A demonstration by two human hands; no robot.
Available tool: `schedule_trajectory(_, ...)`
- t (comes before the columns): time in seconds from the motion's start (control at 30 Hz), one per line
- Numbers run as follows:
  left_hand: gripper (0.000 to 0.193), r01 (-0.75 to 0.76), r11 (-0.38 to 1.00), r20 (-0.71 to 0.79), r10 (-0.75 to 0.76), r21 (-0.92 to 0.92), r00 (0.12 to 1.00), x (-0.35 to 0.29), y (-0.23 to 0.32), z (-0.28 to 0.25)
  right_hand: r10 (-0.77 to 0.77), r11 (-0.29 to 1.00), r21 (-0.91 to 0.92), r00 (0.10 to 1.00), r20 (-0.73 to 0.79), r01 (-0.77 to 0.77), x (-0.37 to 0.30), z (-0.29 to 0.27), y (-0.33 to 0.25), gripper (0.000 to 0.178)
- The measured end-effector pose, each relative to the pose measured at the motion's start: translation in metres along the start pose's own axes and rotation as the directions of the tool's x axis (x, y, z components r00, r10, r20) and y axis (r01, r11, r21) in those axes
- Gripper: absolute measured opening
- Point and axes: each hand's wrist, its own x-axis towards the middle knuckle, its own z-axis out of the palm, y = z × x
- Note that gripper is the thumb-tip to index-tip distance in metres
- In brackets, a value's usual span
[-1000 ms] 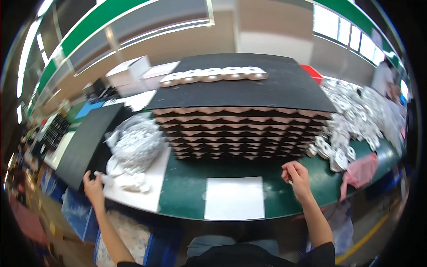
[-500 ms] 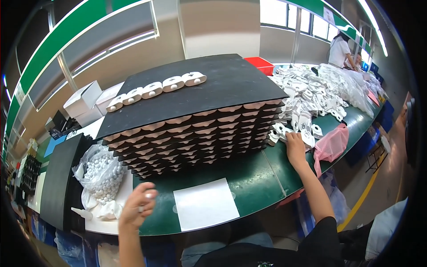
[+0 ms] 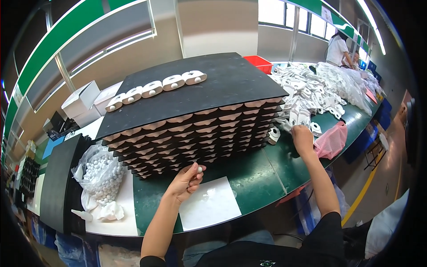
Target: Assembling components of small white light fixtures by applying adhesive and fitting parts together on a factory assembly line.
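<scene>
My left hand (image 3: 184, 183) is in front of the stack, over the top edge of a white paper sheet (image 3: 210, 204). A small white ball (image 3: 199, 169) is pinched in its fingers. My right hand (image 3: 304, 140) is at the near edge of a heap of white plastic pieces (image 3: 311, 89). Its fingers are curled closed, with a blurred white piece (image 3: 287, 126) at the tips. One loose white piece (image 3: 274, 135) lies beside the stack of black sheets (image 3: 235, 75), which has rows of pieces between its layers. A row of white pieces (image 3: 152, 88), each with a ball, tops the stack.
A clear bag of white balls (image 3: 103, 171) stands at left, near a small white nozzle bottle (image 3: 82, 215) and crumpled tissue (image 3: 111, 212). Black sheets (image 3: 60, 182) stand further left. Pink mesh cloth (image 3: 331, 140) lies right. A red bin (image 3: 258, 64) and a person (image 3: 338, 50) are behind.
My left hand has moved right and up from beside the bag to over the paper, carrying the ball. My right hand has shifted slightly right at the heap's edge.
</scene>
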Motion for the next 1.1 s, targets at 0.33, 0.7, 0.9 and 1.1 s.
schedule_trajectory(0.33,0.024,-0.198,0.978,-0.047,0.196,-0.067,0.98,-0.007,-0.003,0.002,-0.214,0.926,0.321,0.977,0.02,0.196,-0.037,-0.04,-0.044,0.008)
schedule_trajectory(0.7,0.015,-0.216,0.975,-0.029,0.214,-0.059,0.976,-0.003,-0.008,-0.003,-0.107,0.926,0.371,0.889,0.445,-0.074,-0.049,-0.066,-0.047,0.021)
schedule_trajectory(0.9,0.018,-0.207,0.977,-0.042,0.205,-0.056,0.978,-0.002,-0.009,-0.006,-0.149,0.952,0.3,0.771,0.619,-0.056,-0.032,-0.07,-0.057,0.042)
schedule_trajectory(1.1,0.017,-0.242,0.969,-0.046,0.239,-0.059,0.97,-0.003,-0.007,-0.011,-0.432,0.672,0.74,0.823,0.369,0.022,-0.028,-0.085,-0.123,0.013)
